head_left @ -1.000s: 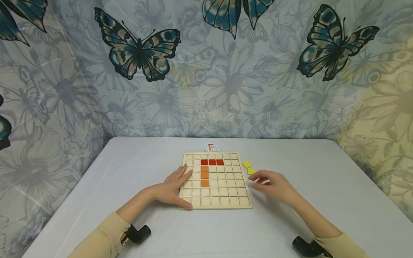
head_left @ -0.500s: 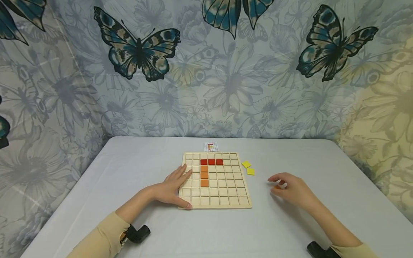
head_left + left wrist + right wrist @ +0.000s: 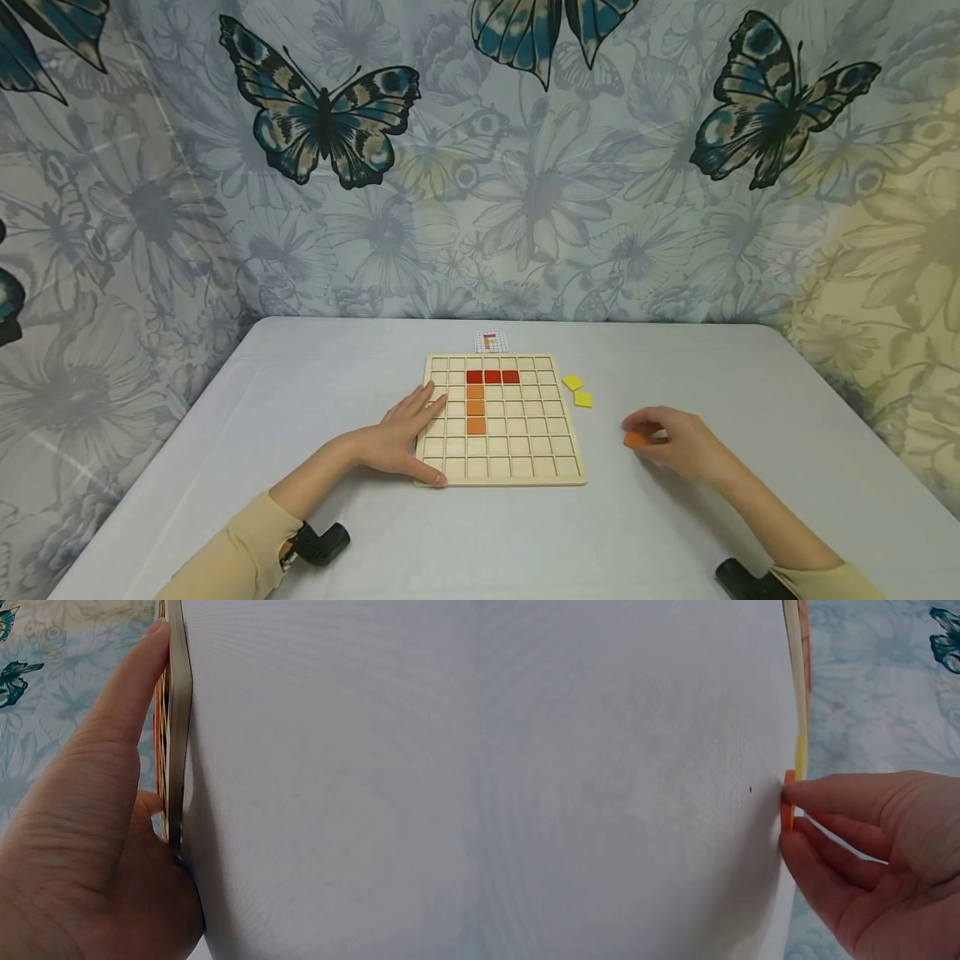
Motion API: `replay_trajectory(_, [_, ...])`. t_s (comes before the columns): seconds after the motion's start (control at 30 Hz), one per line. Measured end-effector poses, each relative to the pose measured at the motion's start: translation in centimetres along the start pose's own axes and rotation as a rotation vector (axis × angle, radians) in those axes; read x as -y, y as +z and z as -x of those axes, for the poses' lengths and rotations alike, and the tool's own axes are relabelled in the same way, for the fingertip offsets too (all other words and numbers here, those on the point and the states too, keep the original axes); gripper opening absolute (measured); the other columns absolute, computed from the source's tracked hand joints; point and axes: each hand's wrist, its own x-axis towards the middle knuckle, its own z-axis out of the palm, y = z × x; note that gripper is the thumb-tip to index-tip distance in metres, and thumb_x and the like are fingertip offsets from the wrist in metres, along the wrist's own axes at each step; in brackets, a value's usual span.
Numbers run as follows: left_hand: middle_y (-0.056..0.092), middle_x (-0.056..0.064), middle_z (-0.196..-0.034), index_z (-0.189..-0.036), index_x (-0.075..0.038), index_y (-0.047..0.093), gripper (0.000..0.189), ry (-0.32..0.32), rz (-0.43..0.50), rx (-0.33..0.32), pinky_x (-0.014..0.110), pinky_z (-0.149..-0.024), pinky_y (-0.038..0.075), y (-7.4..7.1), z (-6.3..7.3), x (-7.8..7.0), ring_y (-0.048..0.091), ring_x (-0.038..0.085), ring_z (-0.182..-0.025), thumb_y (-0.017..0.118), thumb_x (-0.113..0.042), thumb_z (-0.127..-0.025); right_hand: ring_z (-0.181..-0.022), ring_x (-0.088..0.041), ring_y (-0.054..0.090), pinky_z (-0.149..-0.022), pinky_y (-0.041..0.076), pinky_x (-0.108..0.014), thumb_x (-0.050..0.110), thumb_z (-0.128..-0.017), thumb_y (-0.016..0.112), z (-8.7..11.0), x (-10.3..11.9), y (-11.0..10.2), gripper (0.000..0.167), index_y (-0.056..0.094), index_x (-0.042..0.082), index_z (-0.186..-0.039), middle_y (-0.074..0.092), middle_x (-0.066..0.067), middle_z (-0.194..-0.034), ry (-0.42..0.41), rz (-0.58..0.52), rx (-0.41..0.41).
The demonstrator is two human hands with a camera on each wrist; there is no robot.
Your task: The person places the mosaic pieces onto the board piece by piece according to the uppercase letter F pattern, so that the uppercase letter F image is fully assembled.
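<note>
My left hand (image 3: 397, 433) rests on the left side of a wooden grid board (image 3: 525, 450), fingers straight and spread, thumb at the near left corner. In the left wrist view the thumb lies along the board's edge (image 3: 178, 712). To the right of the board, my right hand (image 3: 678, 442) pinches an orange square tile (image 3: 788, 802) between thumb and fingers, low over the white table. Set in the grid are a row of three red tiles (image 3: 492, 377) and, below its left end, a column of three orange tiles (image 3: 476, 408).
Two yellow tiles (image 3: 573, 382) lie just off the board's right edge. A small printed card (image 3: 491, 342) with a coloured grid pattern lies behind the board. The white-covered table (image 3: 337, 350) meets a butterfly-patterned backdrop (image 3: 525, 208) at its far edge.
My right hand has moved right, away from the board and the yellow tiles, and an orange tile now shows in its fingers. The left hand and board stay put.
</note>
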Motion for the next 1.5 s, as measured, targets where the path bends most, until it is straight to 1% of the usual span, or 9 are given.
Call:
replay_trajectory(0.13, [-0.010, 0.018, -0.161, -0.157, -0.007, 0.008, 0.116, 0.002, 0.007, 0.002, 0.059, -0.114, 0.003, 0.0, 0.0, -0.1, -0.012, 0.032, -0.147, 0.077, -0.055, -0.077, -0.098, -0.026, 0.061, -0.082, 0.054, -0.039, 0.000, -0.080, 0.075, -0.2, 0.2, 0.3, 0.032, 0.067, 0.000, -0.111, 0.067, -0.006, -0.106, -0.011, -0.015, 0.016])
replay_trajectory(0.33, [-0.010, 0.017, -0.161, -0.157, -0.008, 0.008, 0.117, 0.001, 0.015, 0.003, 0.059, -0.113, 0.003, -0.1, 0.1, -0.2, -0.012, 0.032, -0.147, 0.077, -0.055, -0.076, -0.096, -0.024, 0.061, -0.081, 0.054, -0.037, 0.001, -0.079, 0.075, -0.2, 0.2, 0.2, 0.034, 0.067, 0.001, -0.112, 0.067, -0.006, -0.106, -0.002, -0.007, 0.014])
replay_trajectory(0.67, [-0.011, 0.017, -0.161, -0.157, -0.008, 0.008, 0.117, -0.006, 0.011, 0.003, 0.059, -0.113, 0.003, -0.1, 0.0, -0.1, -0.013, 0.032, -0.147, 0.078, -0.055, -0.076, -0.084, -0.016, 0.062, -0.074, 0.053, -0.031, 0.008, -0.078, 0.080, -0.7, 0.3, 0.5, 0.032, 0.068, 0.003, -0.108, 0.067, 0.001, -0.092, -0.003, 0.005, -0.013])
replay_trajectory(0.83, [-0.011, 0.017, -0.161, -0.157, -0.008, 0.008, 0.117, -0.006, 0.007, 0.004, 0.059, -0.113, 0.003, -0.1, 0.0, -0.1, -0.013, 0.032, -0.147, 0.077, -0.055, -0.076, -0.085, -0.015, 0.063, -0.072, 0.053, -0.028, 0.013, -0.079, 0.081, -1.1, 0.8, 1.0, 0.033, 0.069, 0.004, -0.109, 0.067, 0.002, -0.092, 0.016, -0.022, -0.011])
replay_trajectory(0.93, [-0.011, 0.018, -0.161, -0.157, -0.008, 0.007, 0.117, -0.006, 0.002, 0.004, 0.059, -0.113, 0.003, -0.1, 0.0, -0.1, -0.013, 0.032, -0.147, 0.077, -0.055, -0.076, -0.085, -0.015, 0.063, -0.073, 0.053, -0.028, 0.016, -0.080, 0.081, -1.5, 1.3, 1.4, 0.033, 0.069, 0.005, -0.109, 0.068, 0.003, -0.092, 0.012, -0.048, -0.006])
replay_trajectory(1.1, [-0.011, 0.018, -0.161, -0.157, -0.008, 0.008, 0.117, -0.006, 0.006, 0.006, 0.059, -0.114, 0.003, -0.1, 0.0, -0.1, -0.013, 0.032, -0.147, 0.077, -0.055, -0.077, -0.085, -0.016, 0.064, -0.075, 0.053, -0.029, 0.015, -0.079, 0.081, -2.2, 2.2, 2.1, 0.031, 0.070, 0.006, -0.107, 0.068, 0.003, -0.091, -0.030, -0.098, 0.008])
replay_trajectory(1.27, [-0.011, 0.017, -0.161, -0.157, -0.008, 0.008, 0.116, -0.014, 0.008, 0.007, 0.058, -0.114, 0.003, -0.1, 0.0, -0.1, -0.012, 0.031, -0.147, 0.076, -0.056, -0.077, -0.084, -0.015, 0.063, -0.075, 0.053, -0.027, 0.018, -0.079, 0.082, -2.7, 3.1, 2.9, 0.033, 0.070, 0.006, -0.108, 0.068, 0.003, -0.089, -0.040, -0.156, 0.031])
replay_trajectory(1.33, [-0.011, 0.016, -0.161, -0.157, -0.008, 0.007, 0.116, -0.017, 0.007, 0.006, 0.058, -0.114, 0.003, -0.1, 0.0, -0.1, -0.012, 0.031, -0.147, 0.076, -0.056, -0.077, -0.084, -0.014, 0.063, -0.074, 0.053, -0.026, 0.020, -0.080, 0.082, -2.9, 3.5, 3.3, 0.033, 0.071, 0.006, -0.108, 0.068, 0.004, -0.089, -0.031, -0.171, 0.040])
replay_trajectory(1.5, [-0.011, 0.017, -0.161, -0.157, -0.008, 0.008, 0.117, -0.010, 0.004, 0.001, 0.058, -0.114, 0.003, 0.0, 0.0, -0.1, -0.012, 0.032, -0.147, 0.077, -0.057, -0.076, -0.084, -0.013, 0.062, -0.074, 0.052, -0.025, 0.020, -0.081, 0.081, -3.3, 4.6, 3.7, 0.033, 0.071, 0.007, -0.109, 0.066, 0.003, -0.090, -0.051, -0.195, 0.075])
